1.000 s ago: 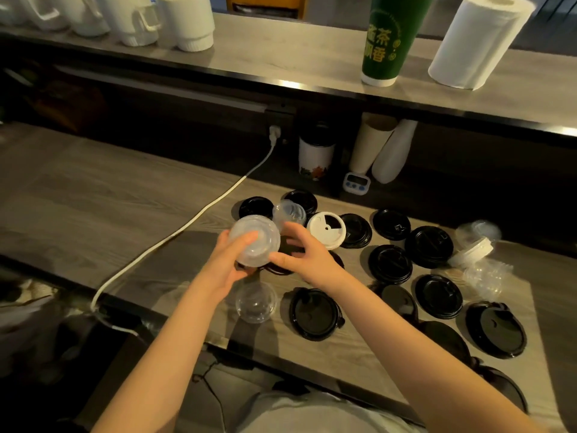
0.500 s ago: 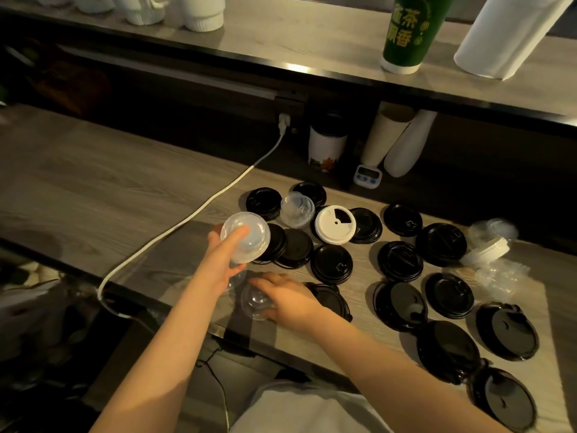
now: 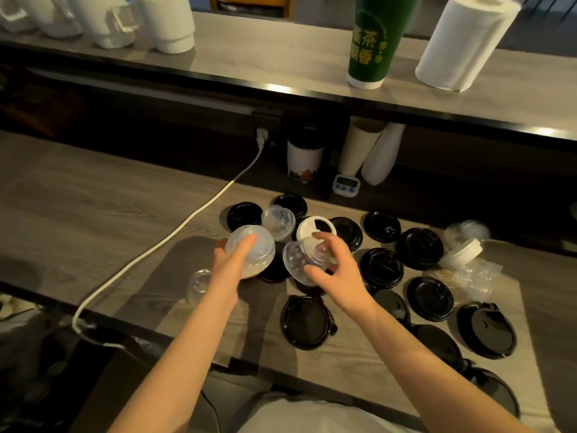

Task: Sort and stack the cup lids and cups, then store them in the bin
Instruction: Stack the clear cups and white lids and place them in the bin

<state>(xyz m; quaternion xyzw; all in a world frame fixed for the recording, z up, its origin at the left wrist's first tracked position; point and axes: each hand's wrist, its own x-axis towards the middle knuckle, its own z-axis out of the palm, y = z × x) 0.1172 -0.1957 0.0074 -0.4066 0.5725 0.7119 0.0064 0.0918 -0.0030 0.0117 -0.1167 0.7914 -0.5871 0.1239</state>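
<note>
Left hand [image 3: 229, 265]: fingers wrap a clear dome lid [image 3: 251, 250] above the counter [image 3: 93, 214]. Right hand [image 3: 332, 268] pinches a second dome lid [image 3: 296, 259] just beside it — tilted toward the first, likely for nesting. Black lids [image 3: 381, 267] lie scattered on the counter, unsorted.

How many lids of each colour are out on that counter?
Black lids: at least 14, some partly hidden
Clear lids: at least 5, one in the left hand, one in the right hand
White lids: 2
Total: at least 21
</note>
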